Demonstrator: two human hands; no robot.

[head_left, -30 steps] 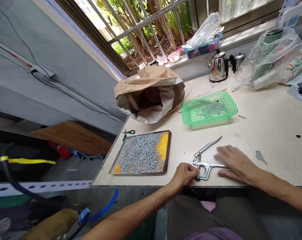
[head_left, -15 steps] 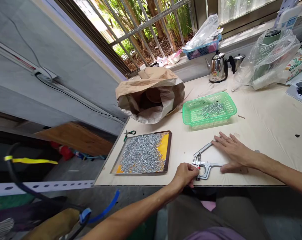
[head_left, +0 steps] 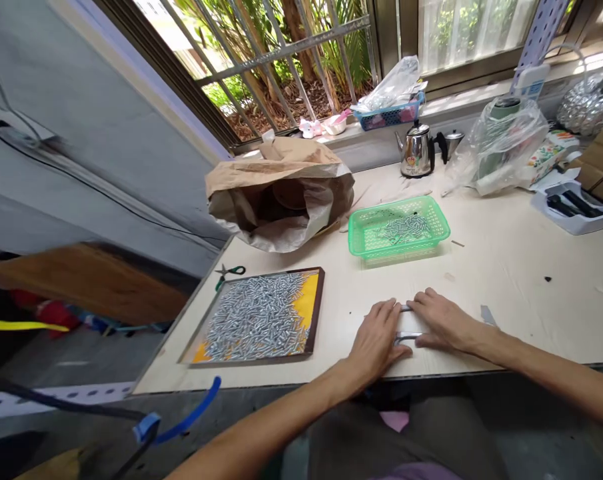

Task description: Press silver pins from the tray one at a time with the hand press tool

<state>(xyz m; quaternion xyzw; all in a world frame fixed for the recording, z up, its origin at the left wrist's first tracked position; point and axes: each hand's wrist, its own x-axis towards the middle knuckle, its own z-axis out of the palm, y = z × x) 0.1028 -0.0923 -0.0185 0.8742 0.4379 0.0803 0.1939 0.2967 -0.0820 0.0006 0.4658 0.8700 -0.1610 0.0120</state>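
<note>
Silver hand-press pliers [head_left: 410,335] lie at the front of the table, with two long handles partly in sight. My left hand [head_left: 374,341] wraps over their head end and hides most of it. My right hand [head_left: 442,321] grips the handle ends, fingers on the upper handle and thumb by the lower one. To the left, a shallow dark-rimmed tray [head_left: 317,313] with a yellow base holds many small silver metal pieces [head_left: 256,317]. Farther back, a green plastic basket [head_left: 364,240] contains more small silver pieces [head_left: 406,228].
Green-handled scissors [head_left: 236,271] lie behind the tray. An open brown paper bag [head_left: 281,193] stands at the back left. Along the window side are a steel kettle [head_left: 417,152] and a bagged green container [head_left: 501,143]. A flat grey piece [head_left: 488,315] lies near my right forearm.
My left hand has gone from pinching at the pliers' head to wrapping over it. My right hand, earlier spread over the handles, has closed on them; the handles are nearer together. The view has shifted right.
</note>
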